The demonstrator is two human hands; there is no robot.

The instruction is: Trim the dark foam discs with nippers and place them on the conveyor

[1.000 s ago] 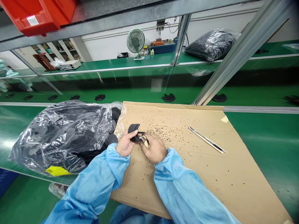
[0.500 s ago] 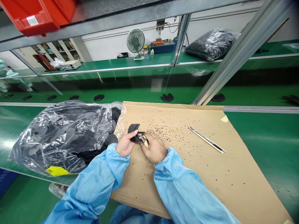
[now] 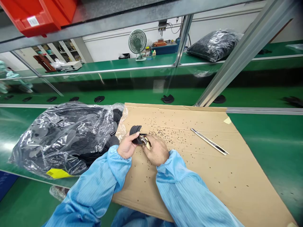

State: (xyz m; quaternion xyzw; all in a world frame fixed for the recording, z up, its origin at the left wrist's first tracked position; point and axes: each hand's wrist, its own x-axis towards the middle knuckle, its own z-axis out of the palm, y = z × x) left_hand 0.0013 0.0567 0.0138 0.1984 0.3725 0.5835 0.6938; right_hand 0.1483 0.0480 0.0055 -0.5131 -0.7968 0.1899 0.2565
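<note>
My left hand grips a black curved plastic part with a ribbed, layered look, thumb pressed on its face. In my right hand is a pair of nippers with pale yellow handles. Their metal jaws meet the right edge of the black part; the exact contact is too small to make out. Under both hands lies a cardboard sheet, strewn with many tiny black scraps. Left of my hands, a clear plastic bag full of similar black parts lies with its mouth towards me.
A slim cutter-like tool rests on the cardboard to the right. Beyond it runs a green conveyor carrying spaced black parts. A metal post slants up at the right, and a red bin hangs at the upper left.
The black parts on the conveyor have shifted slightly to the left. My hands, the black part and the nippers stay in almost the same place.
</note>
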